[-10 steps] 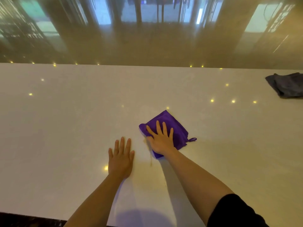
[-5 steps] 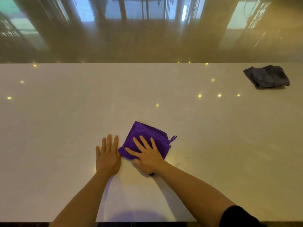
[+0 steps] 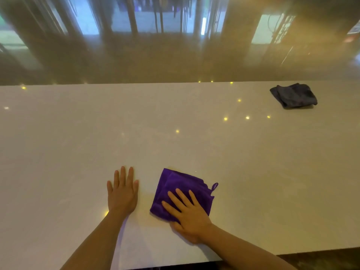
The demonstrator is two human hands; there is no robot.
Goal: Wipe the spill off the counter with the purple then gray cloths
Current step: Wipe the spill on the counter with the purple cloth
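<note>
A folded purple cloth (image 3: 180,185) with a small hanging loop lies flat on the white counter (image 3: 175,149), near its front edge. My right hand (image 3: 190,213) presses down on the cloth's near half, palm flat and fingers spread. My left hand (image 3: 122,191) rests flat on the bare counter a short way left of the cloth, holding nothing. A crumpled gray cloth (image 3: 294,95) sits at the far right of the counter, near the back edge. No spill shows clearly on the glossy surface.
Behind the counter runs a glossy brown wall (image 3: 175,61) with blurred reflections. Small yellow light spots (image 3: 247,117) reflect on the counter top. The counter's front edge (image 3: 292,252) drops to a dark floor at the lower right.
My right hand has slid the purple cloth back to the right, away from my left hand, after pulling it left and closer. My left hand stayed flat in place.
</note>
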